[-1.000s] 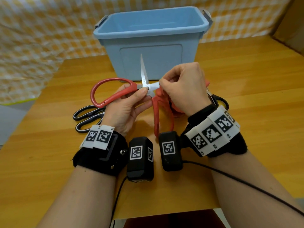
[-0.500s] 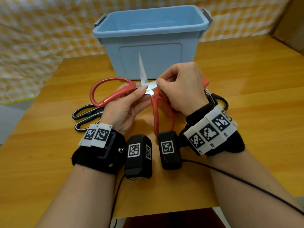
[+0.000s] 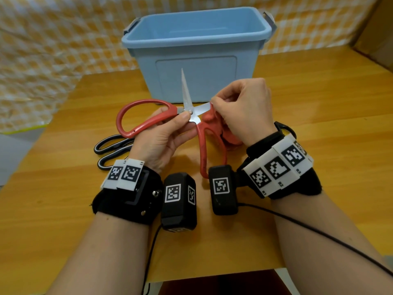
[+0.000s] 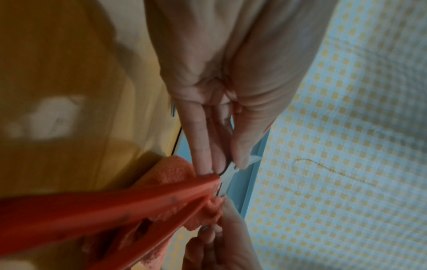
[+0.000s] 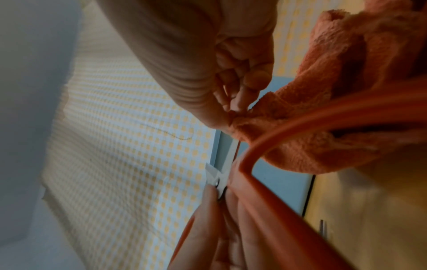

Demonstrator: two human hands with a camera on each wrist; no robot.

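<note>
Red-handled scissors are held spread wide above the table, one blade pointing up, the other to the right. My left hand pinches them at the pivot, thumb on the screw; the same pinch shows in the left wrist view. My right hand pinches an orange cloth around the right-pointing blade. In the right wrist view the cloth bunches under the fingers, and the scissors' handle loop crosses in front.
A pale blue plastic bin stands open just behind the hands. Black-handled scissors lie on the wooden table at the left. A black-handled tool peeks out behind the right wrist. Checked cloth covers the background.
The right hand with the cloth has slid a little outward along the right-pointing blade, baring more metal near the pivot. The left hand's pinch is unchanged.
</note>
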